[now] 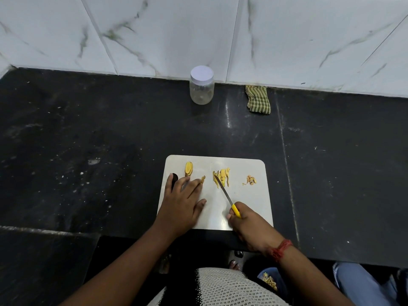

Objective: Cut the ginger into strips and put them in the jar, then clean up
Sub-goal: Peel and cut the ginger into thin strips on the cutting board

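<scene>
- Head view: your right hand [247,224] grips the knife [227,198], tip at the ginger strips [221,177] mid cutting board [242,168].
- Your left hand [183,199] lies flat, fingers straight, near the board's left edge.
- Lidded jar [201,85] sits at the counter's back edge.

text: none legible | labels: none | numbers: none

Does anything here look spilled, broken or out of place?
Nothing is broken or spilled. The ginger strips and scraps lie on the cutting board, and the jar stands upright, lid on. Only pale specks dot the dark counter left of the board.
</scene>
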